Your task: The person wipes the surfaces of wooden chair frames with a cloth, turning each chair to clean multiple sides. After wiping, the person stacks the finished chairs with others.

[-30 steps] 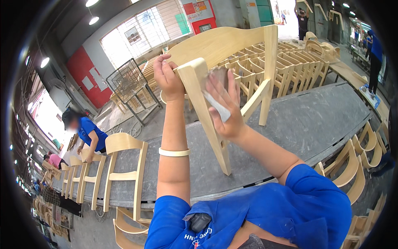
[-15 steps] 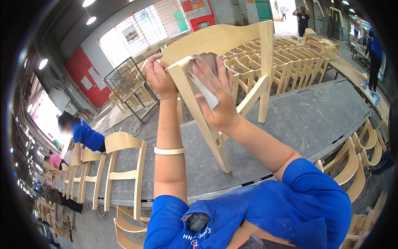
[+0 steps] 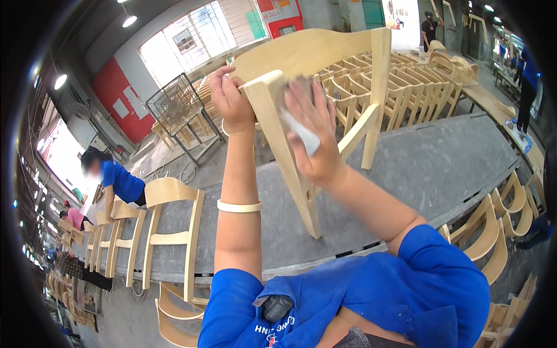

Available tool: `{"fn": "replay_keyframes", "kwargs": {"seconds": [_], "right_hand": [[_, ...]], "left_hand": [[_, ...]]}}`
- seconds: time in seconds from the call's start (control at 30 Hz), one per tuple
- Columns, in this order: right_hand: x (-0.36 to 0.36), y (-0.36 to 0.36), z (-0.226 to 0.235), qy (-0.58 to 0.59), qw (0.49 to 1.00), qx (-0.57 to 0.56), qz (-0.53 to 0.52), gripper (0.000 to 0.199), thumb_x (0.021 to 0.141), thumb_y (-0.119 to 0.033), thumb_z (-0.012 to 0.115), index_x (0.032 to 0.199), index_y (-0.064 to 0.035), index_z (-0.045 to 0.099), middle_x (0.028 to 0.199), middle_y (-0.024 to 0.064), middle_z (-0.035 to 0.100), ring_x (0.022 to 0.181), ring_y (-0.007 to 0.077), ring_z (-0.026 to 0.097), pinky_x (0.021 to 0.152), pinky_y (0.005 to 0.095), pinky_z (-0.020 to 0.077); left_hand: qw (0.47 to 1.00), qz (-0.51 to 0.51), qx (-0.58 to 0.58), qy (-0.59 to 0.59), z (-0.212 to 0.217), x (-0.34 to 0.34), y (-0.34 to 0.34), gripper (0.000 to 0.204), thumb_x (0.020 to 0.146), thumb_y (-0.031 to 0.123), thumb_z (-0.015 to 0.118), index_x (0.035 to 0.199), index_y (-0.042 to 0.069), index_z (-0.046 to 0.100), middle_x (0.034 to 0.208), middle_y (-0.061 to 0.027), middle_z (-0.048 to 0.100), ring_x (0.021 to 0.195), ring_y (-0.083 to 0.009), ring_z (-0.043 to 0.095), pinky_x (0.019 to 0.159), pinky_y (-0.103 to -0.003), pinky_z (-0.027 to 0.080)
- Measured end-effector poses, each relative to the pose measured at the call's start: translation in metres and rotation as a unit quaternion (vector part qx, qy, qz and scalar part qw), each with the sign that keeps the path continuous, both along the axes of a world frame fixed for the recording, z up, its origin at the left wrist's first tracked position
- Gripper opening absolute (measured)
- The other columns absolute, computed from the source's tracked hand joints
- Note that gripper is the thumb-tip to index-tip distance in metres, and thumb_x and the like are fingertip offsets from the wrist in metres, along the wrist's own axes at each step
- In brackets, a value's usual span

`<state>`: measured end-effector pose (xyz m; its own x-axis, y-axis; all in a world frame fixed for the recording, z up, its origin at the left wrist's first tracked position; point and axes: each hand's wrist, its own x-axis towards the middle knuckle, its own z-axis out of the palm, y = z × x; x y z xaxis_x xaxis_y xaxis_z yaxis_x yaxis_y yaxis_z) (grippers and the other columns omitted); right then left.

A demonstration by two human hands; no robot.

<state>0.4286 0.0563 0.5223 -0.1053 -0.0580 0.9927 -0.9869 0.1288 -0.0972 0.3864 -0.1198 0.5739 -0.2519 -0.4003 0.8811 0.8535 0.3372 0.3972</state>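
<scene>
A pale wooden chair-back frame (image 3: 313,51) stands on the grey table, with its curved top rail up and its near post leaning toward me. My left hand (image 3: 233,104) is closed, its fingers curled at the top end of the near post. Flat against the right side of that post, my right hand (image 3: 318,148) presses what looks like a folded sheet of sandpaper (image 3: 304,137), whitish at its lower edge and grey-brown on top. The fingers of this hand are stretched and a little blurred, and they hide part of the sheet.
The long grey table (image 3: 429,153) runs across in front of me. Several chair-back frames (image 3: 173,238) stand along its left part, where a co-worker in blue (image 3: 123,181) leans in. Rows of frames (image 3: 406,84) stand behind. Curved frames (image 3: 484,235) lie at the near right.
My right hand and the sheet have shifted slightly to the right and down along the post. My left hand keeps its grip. The whole view has moved a little.
</scene>
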Motion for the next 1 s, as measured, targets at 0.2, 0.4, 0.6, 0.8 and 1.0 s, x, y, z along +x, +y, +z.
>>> {"fn": "replay_keyframes", "kwargs": {"seconds": [0.2, 0.4, 0.6, 0.8, 1.0], "right_hand": [[-0.027, 0.002, 0.129, -0.144, 0.927, 0.324, 0.126, 0.045, 0.095, -0.041, 0.046, 0.118, -0.0045, 0.062, 0.112, 0.0179, 0.065, 0.105, 0.0298, 0.059, 0.093, 0.0395, 0.0423], [-0.042, -0.064, 0.176, 0.028, 0.827, 0.561, 0.032, 0.044, 0.091, -0.047, 0.05, 0.103, -0.0096, 0.07, 0.111, 0.0155, 0.066, 0.097, 0.0265, 0.061, 0.087, 0.0394, 0.0454], [-0.052, -0.073, 0.149, -0.048, 0.923, 0.381, 0.031, 0.046, 0.092, -0.048, 0.049, 0.096, -0.007, 0.07, 0.095, 0.0142, 0.069, 0.085, 0.0285, 0.064, 0.078, 0.0394, 0.0492], [-0.03, -0.035, 0.155, -0.068, 0.908, 0.412, -0.024, 0.045, 0.094, -0.045, 0.048, 0.1, -0.0056, 0.068, 0.094, 0.0136, 0.068, 0.086, 0.029, 0.064, 0.08, 0.0393, 0.0496], [-0.022, -0.035, 0.15, -0.08, 0.925, 0.365, -0.07, 0.052, 0.092, -0.051, 0.048, 0.092, -0.0045, 0.071, 0.077, 0.0133, 0.069, 0.075, 0.0309, 0.066, 0.076, 0.0393, 0.051]], "left_hand": [[0.999, 0.017, 0.023, 0.013, -0.001, -0.011, -0.006, 0.025, 0.097, 0.013, 0.036, 0.106, 0.0, 0.054, 0.072, -0.0014, 0.053, 0.063, -0.0086, 0.047, 0.059, -0.024, 0.038], [0.969, 0.194, -0.137, 0.066, -0.001, -0.027, -0.039, 0.035, 0.094, 0.031, 0.053, 0.107, -0.002, 0.055, 0.101, -0.0095, 0.062, 0.097, -0.0213, 0.06, 0.093, -0.034, 0.046], [0.974, 0.171, -0.134, 0.061, -0.003, -0.033, -0.047, 0.027, 0.091, 0.022, 0.056, 0.101, -0.003, 0.057, 0.095, -0.0111, 0.063, 0.085, -0.0193, 0.058, 0.082, -0.033, 0.047], [0.915, 0.335, -0.207, 0.083, 0.004, -0.03, -0.035, 0.031, 0.096, 0.026, 0.045, 0.1, -0.003, 0.055, 0.09, -0.0108, 0.062, 0.078, -0.019, 0.057, 0.072, -0.031, 0.048], [0.891, 0.38, -0.221, 0.116, 0.006, -0.021, -0.02, 0.034, 0.098, 0.025, 0.036, 0.099, -0.003, 0.056, 0.087, -0.0086, 0.06, 0.078, -0.0203, 0.058, 0.074, -0.033, 0.047]]}}
